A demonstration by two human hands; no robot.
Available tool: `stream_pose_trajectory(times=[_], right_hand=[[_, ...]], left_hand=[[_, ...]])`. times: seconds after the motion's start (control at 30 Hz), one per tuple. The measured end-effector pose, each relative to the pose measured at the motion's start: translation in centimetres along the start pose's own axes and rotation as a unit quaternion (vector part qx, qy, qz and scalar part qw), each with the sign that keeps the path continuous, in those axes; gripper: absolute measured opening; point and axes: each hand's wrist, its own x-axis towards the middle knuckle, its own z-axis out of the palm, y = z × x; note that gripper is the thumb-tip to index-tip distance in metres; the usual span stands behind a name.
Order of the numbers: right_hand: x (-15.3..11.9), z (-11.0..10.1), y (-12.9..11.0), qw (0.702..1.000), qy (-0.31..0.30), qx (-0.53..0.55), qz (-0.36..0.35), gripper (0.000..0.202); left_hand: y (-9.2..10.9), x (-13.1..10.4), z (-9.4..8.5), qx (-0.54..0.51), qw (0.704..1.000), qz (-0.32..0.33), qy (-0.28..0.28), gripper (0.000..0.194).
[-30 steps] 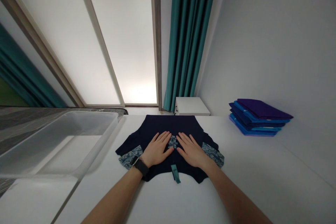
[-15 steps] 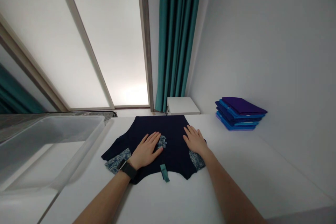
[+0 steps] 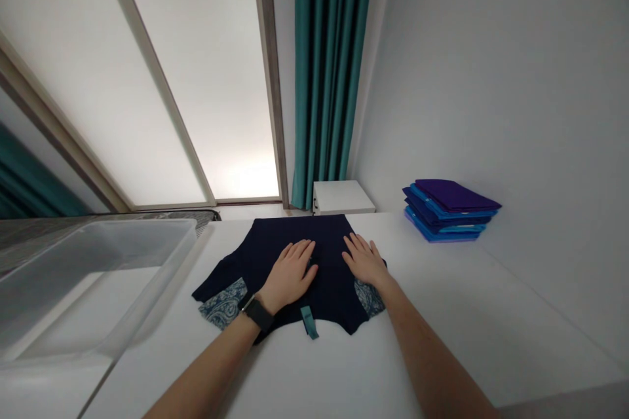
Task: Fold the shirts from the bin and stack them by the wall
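A dark navy shirt [image 3: 299, 229] lies spread on the white table, its curved neckline towards me. Patterned blue-and-white fabric [image 3: 223, 304] shows at both sides, and a teal tag [image 3: 309, 323] sticks out at the neckline. My left hand [image 3: 289, 275], with a dark watch on the wrist, rests flat on the middle of the shirt and covers the patterned patch there. My right hand [image 3: 364, 262] lies flat on the shirt's right part, fingers stretched out. Neither hand grasps the cloth.
On the left stands a large translucent plastic bin [image 3: 147, 288]. A stack of folded purple and blue cloths or packets [image 3: 449, 209] sits at the right against the wall. Beyond the table [image 3: 344, 380] are a small white cabinet [image 3: 343, 197] and a teal curtain [image 3: 331, 78].
My left hand has slid a little to the right and away from me over the shirt, now hiding the patterned patch. My right hand has stayed in place.
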Motion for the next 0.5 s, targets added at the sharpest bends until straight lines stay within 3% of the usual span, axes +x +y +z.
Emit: stream_pose_trajectory(times=[0.23,0.5], right_hand=[[0.5,-0.4,1.4,0.999,0.004,0.037,-0.023,0.054],[0.9,-0.6,2.0,0.993,0.026,0.109,-0.029,0.049]], left_hand=[[5.4,4.9,2.2,0.005,1.000,0.016,-0.025,0.048],[5.9,4.6,5.3,0.007,1.000,-0.002,0.008,0.051]])
